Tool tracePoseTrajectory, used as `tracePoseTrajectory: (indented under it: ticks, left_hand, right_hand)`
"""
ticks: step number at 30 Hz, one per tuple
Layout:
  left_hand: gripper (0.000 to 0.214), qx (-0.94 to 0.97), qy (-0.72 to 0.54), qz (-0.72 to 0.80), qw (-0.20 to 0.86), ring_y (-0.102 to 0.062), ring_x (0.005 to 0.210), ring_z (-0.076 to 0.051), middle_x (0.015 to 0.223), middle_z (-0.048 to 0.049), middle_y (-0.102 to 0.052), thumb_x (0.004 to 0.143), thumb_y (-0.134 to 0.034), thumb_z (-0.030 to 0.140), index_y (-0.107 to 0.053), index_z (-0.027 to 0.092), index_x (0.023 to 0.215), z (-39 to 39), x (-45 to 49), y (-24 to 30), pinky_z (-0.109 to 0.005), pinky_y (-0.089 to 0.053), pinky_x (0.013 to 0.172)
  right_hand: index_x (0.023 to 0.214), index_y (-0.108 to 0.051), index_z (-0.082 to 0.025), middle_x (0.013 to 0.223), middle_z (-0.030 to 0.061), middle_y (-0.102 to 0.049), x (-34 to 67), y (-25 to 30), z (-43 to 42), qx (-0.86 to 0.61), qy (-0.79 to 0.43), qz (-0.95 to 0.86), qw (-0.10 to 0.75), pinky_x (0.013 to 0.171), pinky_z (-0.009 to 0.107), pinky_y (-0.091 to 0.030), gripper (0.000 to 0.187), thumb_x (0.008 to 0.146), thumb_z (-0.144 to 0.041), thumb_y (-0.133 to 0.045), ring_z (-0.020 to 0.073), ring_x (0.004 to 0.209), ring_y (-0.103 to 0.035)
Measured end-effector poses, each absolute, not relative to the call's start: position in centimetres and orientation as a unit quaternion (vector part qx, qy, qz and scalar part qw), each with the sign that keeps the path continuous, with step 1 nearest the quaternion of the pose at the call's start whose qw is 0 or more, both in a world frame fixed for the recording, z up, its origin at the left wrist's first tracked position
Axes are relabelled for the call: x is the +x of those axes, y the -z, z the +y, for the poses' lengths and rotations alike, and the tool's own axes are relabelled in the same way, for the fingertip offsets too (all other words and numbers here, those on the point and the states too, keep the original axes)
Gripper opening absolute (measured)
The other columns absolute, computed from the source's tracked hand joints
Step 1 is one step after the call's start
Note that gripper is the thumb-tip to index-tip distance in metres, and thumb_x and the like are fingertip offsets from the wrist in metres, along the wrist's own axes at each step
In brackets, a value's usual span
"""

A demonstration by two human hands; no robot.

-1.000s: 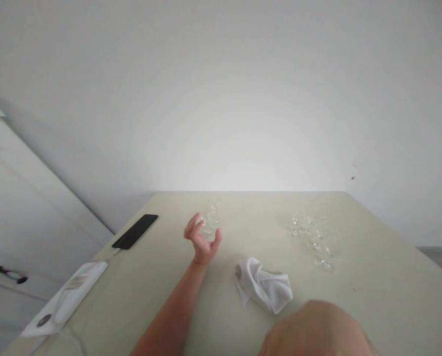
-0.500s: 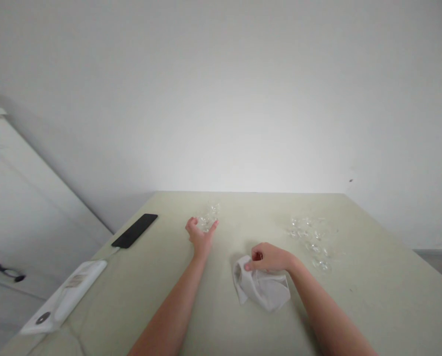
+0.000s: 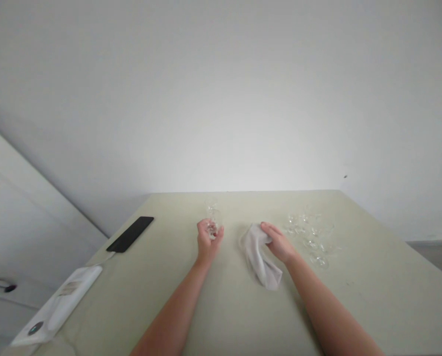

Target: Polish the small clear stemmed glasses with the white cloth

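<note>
My left hand (image 3: pixel 208 242) is closed round a small clear glass (image 3: pixel 214 221), held just above the pale green table (image 3: pixel 373 287). Another clear glass (image 3: pixel 209 203) stands right behind it. My right hand (image 3: pixel 278 241) grips a white cloth (image 3: pixel 258 254), lifted so that its lower end hangs down to the table. The two hands are a short way apart at the table's middle.
Several clear glasses (image 3: pixel 310 232) stand in a group to the right of my right hand. A black phone (image 3: pixel 130 233) lies at the table's left edge, and a white device (image 3: pixel 58 305) with a cable lies nearer. A white cabinet (image 3: pixel 13 222) stands to the left.
My left hand closed on a glass and lifted it toward me. My right hand came in, took hold of the cloth and raised it off the table.
</note>
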State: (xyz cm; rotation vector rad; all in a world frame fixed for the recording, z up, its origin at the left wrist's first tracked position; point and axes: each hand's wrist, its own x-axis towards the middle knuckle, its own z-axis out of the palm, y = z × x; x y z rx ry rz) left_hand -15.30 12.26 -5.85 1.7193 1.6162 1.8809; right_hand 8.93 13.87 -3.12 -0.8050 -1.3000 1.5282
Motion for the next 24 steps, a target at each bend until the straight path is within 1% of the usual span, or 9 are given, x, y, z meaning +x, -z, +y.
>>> tracePoseTrajectory:
  ticks: [3, 5, 7, 10, 12, 15, 17, 19, 24]
  left_hand:
    - [0.04, 0.689, -0.448, 0.567, 0.059, -0.054, 0.058, -0.01, 0.077, 0.0051, -0.058, 0.079, -0.066, 0.04, -0.048, 0.023, 0.111, 11.6, -14.1, 6.2, -0.022, -0.044, 0.061]
    - [0.038, 0.739, -0.349, 0.575, 0.045, -0.059, 0.064, -0.012, 0.078, 0.0039, -0.062, 0.078, -0.066, 0.038, -0.051, 0.024, 0.111, 11.4, -13.4, 6.3, -0.023, -0.045, 0.064]
    - [0.038, 0.756, -0.296, 0.582, 0.041, -0.064, 0.072, -0.015, 0.082, 0.0015, -0.066, 0.08, -0.065, 0.037, -0.053, 0.024, 0.113, 11.3, -12.8, 6.2, -0.024, -0.046, 0.069]
    - [0.04, 0.761, -0.262, 0.591, 0.047, -0.067, 0.081, -0.018, 0.089, -0.0018, -0.069, 0.08, -0.065, 0.039, -0.054, 0.023, 0.115, 11.2, -12.4, 5.7, -0.027, -0.047, 0.072]
    - [0.039, 0.765, -0.246, 0.592, 0.055, -0.068, 0.084, -0.019, 0.092, -0.0027, -0.071, 0.081, -0.065, 0.037, -0.054, 0.022, 0.115, 11.1, -12.4, 5.3, -0.027, -0.047, 0.074]
    - [0.038, 0.777, -0.227, 0.583, 0.064, -0.068, 0.086, -0.019, 0.096, -0.0032, -0.071, 0.079, -0.066, 0.03, -0.054, 0.023, 0.114, 11.0, -12.5, 5.0, -0.027, -0.047, 0.077]
    - [0.04, 0.788, -0.225, 0.569, 0.066, -0.068, 0.089, -0.02, 0.099, -0.004, -0.071, 0.077, -0.068, 0.029, -0.055, 0.022, 0.114, 11.0, -12.6, 5.0, -0.028, -0.047, 0.078]
    - [0.041, 0.789, -0.232, 0.565, 0.065, -0.068, 0.091, -0.021, 0.101, -0.0047, -0.07, 0.076, -0.069, 0.031, -0.055, 0.022, 0.114, 11.1, -12.6, 5.2, -0.028, -0.048, 0.077]
    - [0.042, 0.783, -0.239, 0.572, 0.048, -0.068, 0.086, -0.021, 0.097, -0.0035, -0.071, 0.076, -0.069, 0.035, -0.056, 0.022, 0.113, 11.0, -12.8, 5.5, -0.028, -0.048, 0.075]
  right_hand:
    - [0.085, -0.06, -0.021, 0.079, 0.0016, -0.06, 9.1, 2.4, 13.4, -0.289, -0.632, -0.457, 0.555, 0.064, 0.026, -0.041, 0.038, 0.078, -0.057, -0.066, 0.0165, 0.071, -0.054]
    - [0.083, -0.061, -0.021, 0.084, 0.0036, -0.064, 9.1, 2.0, 12.8, -0.268, -0.626, -0.484, 0.549, 0.066, 0.028, -0.043, 0.038, 0.078, -0.058, -0.066, 0.0189, 0.075, -0.057]
    - [0.072, -0.059, -0.02, 0.089, 0.0065, -0.066, 8.8, 1.8, 12.3, -0.238, -0.619, -0.543, 0.514, 0.07, 0.031, -0.046, 0.045, 0.081, -0.064, -0.059, 0.0219, 0.082, -0.059]
    - [0.069, -0.057, -0.02, 0.09, 0.0083, -0.067, 8.0, 1.9, 11.8, -0.21, -0.585, -0.614, 0.486, 0.08, 0.036, -0.048, 0.052, 0.091, -0.065, -0.041, 0.0236, 0.089, -0.061]
    - [0.083, -0.062, -0.021, 0.091, 0.0071, -0.066, 7.4, 2.1, 11.6, -0.241, -0.505, -0.67, 0.489, 0.084, 0.036, -0.047, 0.039, 0.095, -0.054, -0.044, 0.0223, 0.091, -0.06]
    - [0.102, -0.065, -0.023, 0.1, 0.0074, -0.062, 6.9, 2.7, 11.6, -0.301, -0.33, -0.747, 0.492, 0.082, 0.035, -0.047, 0.019, 0.093, -0.036, -0.054, 0.0213, 0.095, -0.057]
    - [0.112, -0.063, -0.024, 0.105, 0.0085, -0.059, 6.8, 3.1, 11.7, -0.324, -0.272, -0.761, 0.492, 0.077, 0.033, -0.048, 0.022, 0.091, -0.029, -0.056, 0.0214, 0.096, -0.056]
    - [0.117, -0.06, -0.024, 0.11, 0.009, -0.059, 6.9, 3.5, 11.9, -0.331, -0.261, -0.761, 0.493, 0.073, 0.031, -0.049, 0.028, 0.089, -0.026, -0.059, 0.0215, 0.097, -0.056]
    - [0.118, -0.056, -0.022, 0.108, 0.0086, -0.06, 7.1, 3.9, 12.4, -0.35, -0.248, -0.765, 0.48, 0.075, 0.034, -0.05, 0.036, 0.084, -0.03, -0.067, 0.0219, 0.093, -0.056]
